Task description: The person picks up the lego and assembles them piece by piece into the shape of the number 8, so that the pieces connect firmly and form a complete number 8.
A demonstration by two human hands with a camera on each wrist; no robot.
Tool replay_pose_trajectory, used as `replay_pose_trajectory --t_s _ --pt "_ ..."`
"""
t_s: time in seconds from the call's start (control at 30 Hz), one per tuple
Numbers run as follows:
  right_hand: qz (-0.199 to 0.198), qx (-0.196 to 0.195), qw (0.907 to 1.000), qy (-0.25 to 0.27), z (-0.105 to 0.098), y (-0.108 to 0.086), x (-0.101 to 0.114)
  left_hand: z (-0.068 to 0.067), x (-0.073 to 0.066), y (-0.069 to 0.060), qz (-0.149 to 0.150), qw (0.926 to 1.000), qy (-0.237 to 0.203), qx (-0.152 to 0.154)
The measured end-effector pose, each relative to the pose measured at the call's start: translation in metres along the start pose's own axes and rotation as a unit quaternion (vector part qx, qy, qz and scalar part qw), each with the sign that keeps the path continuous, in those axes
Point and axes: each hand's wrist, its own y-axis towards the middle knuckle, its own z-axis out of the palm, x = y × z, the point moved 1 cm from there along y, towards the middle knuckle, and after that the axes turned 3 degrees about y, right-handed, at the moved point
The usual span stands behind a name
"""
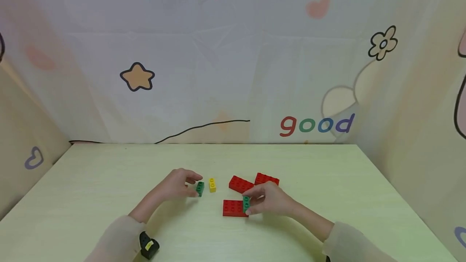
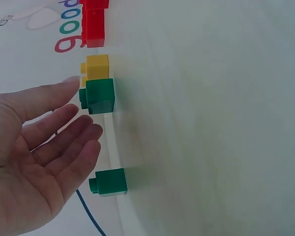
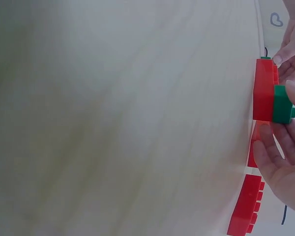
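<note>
Tabletop bears studded bricks, taken here with twelve o'clock toward the backdrop. Right hand: pinching a held green brick between thumb and fingertips, at the three o'clock end of the near red brick. The pinch takes the short ends, which I judge leaves the studs uncovered and helps square one brick across the other. Whether it is fully seated I cannot tell.

Left hand: thumb and fingers spread about the left green brick, no grip evident; the gap presumably suits its length. The yellow brick stands just beside that one, at three o'clock. A further green brick shows from the left wrist, apart from these, probably masked by the hand from above.

From the near red brick, a second red lies at twelve and a third red between one and two. Reds rightward, small pieces leftward: the split appears deliberate, for reach.

Writing: "good", lower-case, multicoloured, on the backdrop between one and two o'clock. Brands: none legible on the bricks. The black wrist device carries a yellow label, too small to read.
</note>
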Motion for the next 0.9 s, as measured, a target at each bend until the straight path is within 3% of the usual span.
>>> replay_pose_trajectory --t_s 0.2,0.5,0.7,0.9 --pt "-0.003 -0.002 1.0 -0.001 0.0 0.0 -0.001 0.004 -0.001 0.006 -0.026 0.9996 -0.001 0.008" --pt "-0.004 -0.001 1.0 0.007 -0.001 0.0 -0.001 0.007 -0.007 0.011 -0.042 0.999 0.004 0.015" --pt "-0.008 0.001 1.0 0.001 0.0 0.0 0.0 0.006 -0.01 0.009 -0.036 0.9991 0.018 0.016" --pt "-0.008 0.001 1.0 -0.005 -0.002 -0.001 0.001 0.002 -0.014 0.002 0.015 0.9997 0.012 0.017"
